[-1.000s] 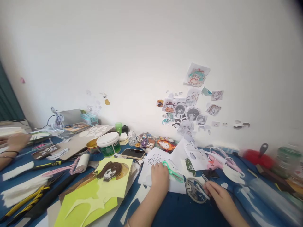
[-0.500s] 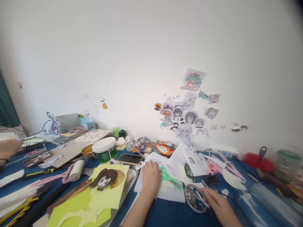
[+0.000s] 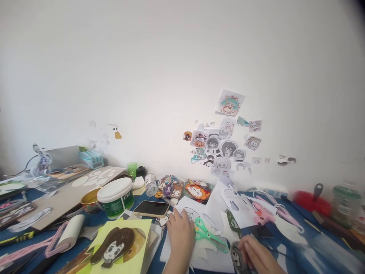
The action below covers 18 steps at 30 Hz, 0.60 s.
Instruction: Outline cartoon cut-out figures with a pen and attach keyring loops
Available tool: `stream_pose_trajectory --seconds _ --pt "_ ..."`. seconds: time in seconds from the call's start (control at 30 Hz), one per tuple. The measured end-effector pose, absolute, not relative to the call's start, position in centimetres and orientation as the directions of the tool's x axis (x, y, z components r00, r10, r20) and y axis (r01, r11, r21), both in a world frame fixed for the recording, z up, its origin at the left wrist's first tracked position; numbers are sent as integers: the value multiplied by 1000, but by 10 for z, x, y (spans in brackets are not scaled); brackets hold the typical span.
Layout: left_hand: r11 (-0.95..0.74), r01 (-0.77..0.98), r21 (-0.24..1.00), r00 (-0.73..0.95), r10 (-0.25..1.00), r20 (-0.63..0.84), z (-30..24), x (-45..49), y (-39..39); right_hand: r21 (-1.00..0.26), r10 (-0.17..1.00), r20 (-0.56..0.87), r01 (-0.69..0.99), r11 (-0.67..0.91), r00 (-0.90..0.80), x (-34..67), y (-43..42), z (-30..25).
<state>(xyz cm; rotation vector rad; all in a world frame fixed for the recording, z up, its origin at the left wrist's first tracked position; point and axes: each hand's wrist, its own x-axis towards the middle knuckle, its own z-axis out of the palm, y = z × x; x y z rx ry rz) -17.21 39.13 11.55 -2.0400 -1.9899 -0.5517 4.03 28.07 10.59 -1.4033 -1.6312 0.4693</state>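
Fingers [image 3: 174,222] of left hand [image 3: 181,238] flat on paper [image 3: 216,260] beside green scissors [image 3: 209,236] — right hand [image 3: 255,257] curled on disc [image 3: 236,253], grip unclear

A plain white wall [image 3: 142,57] fills most of the view, evenly lit by soft light. A cluster of cartoon stickers [image 3: 222,144] is stuck low on it. Well left of the cluster sit a few small stickers [image 3: 114,131], and just below the cluster runs a blue table [image 3: 281,247].
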Motion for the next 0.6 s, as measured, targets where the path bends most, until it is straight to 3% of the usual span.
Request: stream_pose_trajectory --seconds 0.1,0.23,0.43,0.6 --pt "-50 996 72 15 905 424 120 -172 390 -648 871 491 670 362 4 25 295 134" --pt "-64 997 47 39 911 412 127 -173 385 -610 761 644 656 445 82 20 325 183" --pt "-82 996 29 64 918 391 132 -171 385 -649 641 699 658 383 317 73 362 243" --pt "-76 997 33 57 918 392 130 -171 384 -616 605 726 699 362 326 90 384 262"
